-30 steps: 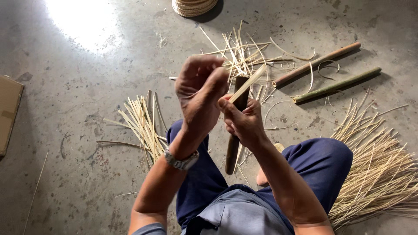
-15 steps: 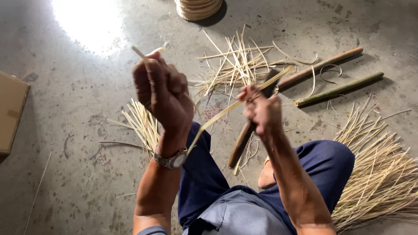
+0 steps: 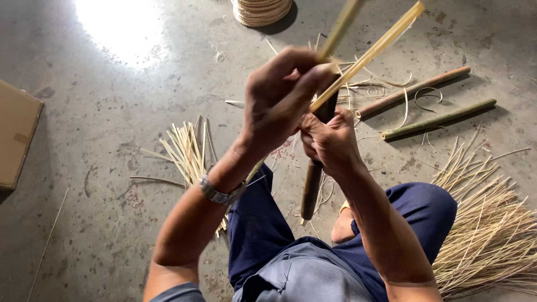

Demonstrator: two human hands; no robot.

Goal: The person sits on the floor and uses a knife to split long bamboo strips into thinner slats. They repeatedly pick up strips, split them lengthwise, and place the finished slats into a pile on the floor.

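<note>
At the far left of your view a flat brown cardboard box [image 3: 17, 140] lies on the grey concrete floor [image 3: 100, 235], partly cut off by the frame edge. Further in, a fanned bundle of pale, thin bamboo splints [image 3: 187, 151] rests on the floor just beside your left knee, with a single loose strip lying near it. Your left forearm rises from there, a metal-banded wristwatch [image 3: 221, 194] on the wrist, and your left hand [image 3: 279, 98] is raised toward the camera, fingers curled and pinching the upper part of a long pale yellow bamboo strip [image 3: 369, 50] that splits into two thin lengths running up and to the right, out past the top edge. At top centre, behind your hands, a round coiled woven basket base [image 3: 260, 10] sits on the floor, half out of frame. Just right of your left hand and touching it, your right hand [image 3: 330, 142] is clenched around a dark brown, stick-like tool [image 3: 313, 184] held nearly upright, its lower end hanging above your dark blue trousers [image 3: 257, 229]; whether it carries a blade you cannot tell. To the right, a brown bamboo pole [image 3: 414, 89] and a green bamboo pole [image 3: 442, 118] lie slantwise on the floor, close together but apart, with curled shavings between them. At the far right, a large sheaf of straw-coloured bamboo splints [image 3: 486, 223] spreads beside your right knee.
</note>
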